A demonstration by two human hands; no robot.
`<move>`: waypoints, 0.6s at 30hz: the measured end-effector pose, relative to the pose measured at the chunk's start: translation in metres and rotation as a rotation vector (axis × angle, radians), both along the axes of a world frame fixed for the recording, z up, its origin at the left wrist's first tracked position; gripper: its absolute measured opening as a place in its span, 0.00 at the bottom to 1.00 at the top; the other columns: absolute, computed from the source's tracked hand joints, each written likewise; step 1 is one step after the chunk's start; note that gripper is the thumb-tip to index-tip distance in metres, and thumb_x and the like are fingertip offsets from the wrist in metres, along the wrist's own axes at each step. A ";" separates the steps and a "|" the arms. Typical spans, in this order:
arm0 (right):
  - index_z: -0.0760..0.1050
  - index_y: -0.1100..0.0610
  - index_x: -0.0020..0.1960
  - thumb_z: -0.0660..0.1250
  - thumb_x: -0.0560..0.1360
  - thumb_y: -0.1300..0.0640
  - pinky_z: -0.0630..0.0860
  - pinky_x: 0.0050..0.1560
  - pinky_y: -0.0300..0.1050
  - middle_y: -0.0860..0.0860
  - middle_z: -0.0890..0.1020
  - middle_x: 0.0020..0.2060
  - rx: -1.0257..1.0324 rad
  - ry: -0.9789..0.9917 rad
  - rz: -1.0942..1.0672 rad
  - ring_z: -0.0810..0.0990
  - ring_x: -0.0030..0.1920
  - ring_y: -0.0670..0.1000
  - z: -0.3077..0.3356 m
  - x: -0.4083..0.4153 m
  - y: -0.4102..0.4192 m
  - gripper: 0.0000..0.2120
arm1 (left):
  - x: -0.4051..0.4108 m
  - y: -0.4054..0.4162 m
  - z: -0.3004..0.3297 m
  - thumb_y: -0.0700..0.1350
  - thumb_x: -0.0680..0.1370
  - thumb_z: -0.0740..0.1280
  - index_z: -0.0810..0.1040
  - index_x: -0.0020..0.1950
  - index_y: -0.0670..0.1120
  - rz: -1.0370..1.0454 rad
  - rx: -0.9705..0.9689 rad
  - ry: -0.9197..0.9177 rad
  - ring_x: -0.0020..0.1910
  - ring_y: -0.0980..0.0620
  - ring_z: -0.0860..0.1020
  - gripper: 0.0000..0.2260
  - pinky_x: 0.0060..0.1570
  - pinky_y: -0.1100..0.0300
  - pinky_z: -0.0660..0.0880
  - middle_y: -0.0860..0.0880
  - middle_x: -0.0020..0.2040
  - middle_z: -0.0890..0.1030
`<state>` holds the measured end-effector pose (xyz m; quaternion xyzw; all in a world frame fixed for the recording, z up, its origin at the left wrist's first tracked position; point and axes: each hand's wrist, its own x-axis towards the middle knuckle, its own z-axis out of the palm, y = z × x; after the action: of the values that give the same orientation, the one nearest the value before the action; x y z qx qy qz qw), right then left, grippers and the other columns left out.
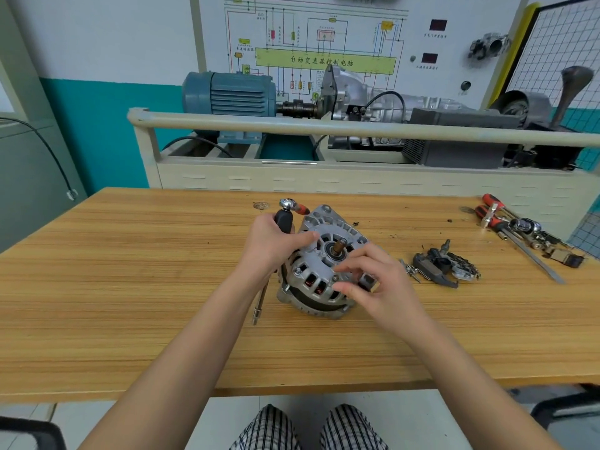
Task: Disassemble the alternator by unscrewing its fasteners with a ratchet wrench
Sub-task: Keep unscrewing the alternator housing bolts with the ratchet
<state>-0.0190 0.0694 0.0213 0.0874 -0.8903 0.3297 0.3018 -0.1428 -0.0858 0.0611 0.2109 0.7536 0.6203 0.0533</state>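
Mid-bench (130, 287), toward its far edge, the alternator (319, 271) sits shaft-up so your left hand (272, 241) steadies it while gripping the ratchet (285, 219), your right hand (370, 280) pinching a housing bolt (335, 278) loose.

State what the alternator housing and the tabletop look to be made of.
Alternator housing: likely cast aluminium, judging by its dull silver-grey, slightly grainy surface with moulded ribs and slots. Tabletop: wood or wood-look laminate, with fine yellow-brown stripes and a smooth, low sheen.

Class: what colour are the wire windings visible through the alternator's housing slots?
Copper-orange windings, best seen in the head view.
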 end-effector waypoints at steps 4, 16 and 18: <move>0.78 0.46 0.48 0.72 0.71 0.56 0.72 0.47 0.32 0.45 0.79 0.44 -0.203 -0.015 -0.042 0.76 0.44 0.40 0.015 0.001 0.001 0.08 | 0.016 -0.006 0.029 0.45 0.74 0.72 0.71 0.39 0.43 0.018 0.113 0.026 0.27 0.53 0.63 0.12 0.29 0.60 0.63 0.49 0.29 0.66; 0.76 0.60 0.56 0.65 0.73 0.46 0.76 0.58 0.49 0.56 0.82 0.52 -1.127 0.104 0.465 0.80 0.55 0.54 0.104 -0.003 0.012 0.20 | 0.070 0.056 0.098 0.36 0.76 0.67 0.69 0.27 0.45 -0.319 0.280 0.104 0.17 0.56 0.57 0.18 0.20 0.68 0.55 0.51 0.21 0.61; 0.75 0.61 0.57 0.63 0.75 0.50 0.75 0.59 0.50 0.57 0.81 0.55 -1.122 0.161 0.526 0.78 0.59 0.55 0.101 0.001 0.016 0.17 | 0.072 0.060 0.092 0.35 0.77 0.66 0.67 0.28 0.44 -0.339 0.252 0.118 0.17 0.56 0.57 0.18 0.20 0.69 0.55 0.51 0.20 0.62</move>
<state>-0.0176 0.0854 0.1228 0.1566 -0.5046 0.8027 0.2766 -0.0704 -0.0255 0.1533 0.3758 0.6255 0.6783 0.0858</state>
